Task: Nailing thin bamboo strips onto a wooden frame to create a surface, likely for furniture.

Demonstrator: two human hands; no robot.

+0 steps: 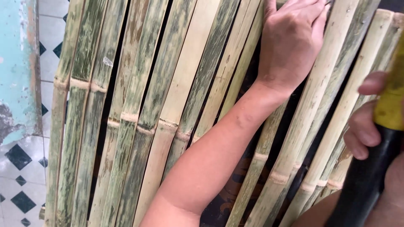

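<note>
Several split bamboo slats (160,105), green and pale yellow, lie side by side and fill most of the view. My left hand (292,40) rests flat on the slats near the top, fingers reaching past the upper edge. My right hand (366,122) at the right edge grips a tool handle (374,168) that is black below and yellow above; the tool's head is out of view.
A floor of white tiles with dark diamonds (21,168) shows at the left, beside a worn turquoise wall (17,63). Dark gaps run between some slats under my forearm.
</note>
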